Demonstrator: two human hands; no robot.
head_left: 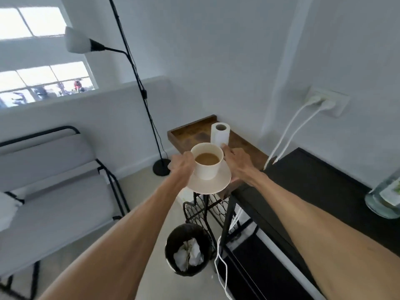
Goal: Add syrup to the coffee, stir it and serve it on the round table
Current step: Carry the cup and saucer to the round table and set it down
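A cream cup holding light brown coffee stands on a cream saucer. I carry the saucer in the air with both hands. My left hand grips its left edge and my right hand grips its right edge. The cup and saucer hang in front of a small wooden side table. No round table, syrup or spoon is in view.
A paper towel roll stands on the wooden table. A black counter with a glass jar lies at right. A black bin with crumpled paper sits below. A floor lamp and a grey chair stand at left.
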